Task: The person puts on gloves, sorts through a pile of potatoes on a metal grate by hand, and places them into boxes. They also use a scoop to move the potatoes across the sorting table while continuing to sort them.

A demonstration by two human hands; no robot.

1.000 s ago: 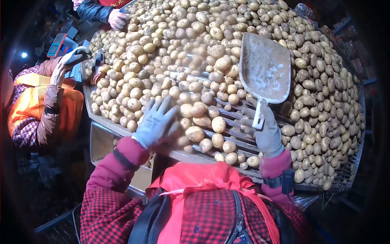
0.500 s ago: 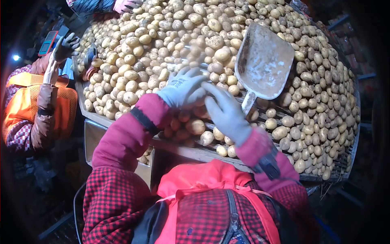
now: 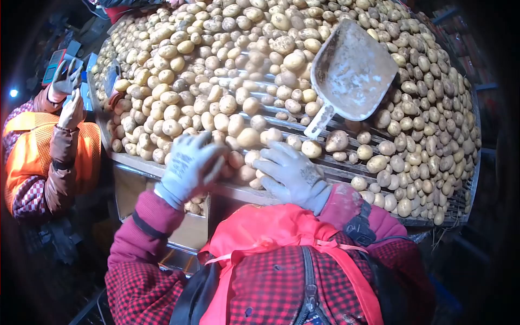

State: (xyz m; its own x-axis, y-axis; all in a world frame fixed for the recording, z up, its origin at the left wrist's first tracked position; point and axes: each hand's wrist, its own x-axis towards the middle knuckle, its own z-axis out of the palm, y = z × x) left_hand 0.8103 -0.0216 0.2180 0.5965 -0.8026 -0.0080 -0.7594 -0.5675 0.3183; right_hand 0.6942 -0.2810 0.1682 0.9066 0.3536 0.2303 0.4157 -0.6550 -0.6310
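Observation:
Potatoes (image 3: 227, 104) cover a slatted table in front of me. My left hand (image 3: 190, 164), in a grey-white glove, is at the near edge with its fingers apart, beside a few potatoes. My right hand (image 3: 290, 172), gloved the same way, lies with fingers spread against potatoes near the table edge. Between the two hands sit several potatoes. A dusty metal scoop (image 3: 355, 70) rests on the pile to the right, its handle pointing toward me.
A person in an orange vest (image 3: 51, 143) stands at the left with both hands raised. Bare slats (image 3: 346, 162) show right of my right hand. Below the table's wooden edge (image 3: 238, 192) are open compartments (image 3: 189, 230). Another person's sleeve is at the top left.
My hands have moved apart and toward me, the left one down and left. Potatoes have gathered at the near edge, and more slats show. The scoop has turned slightly.

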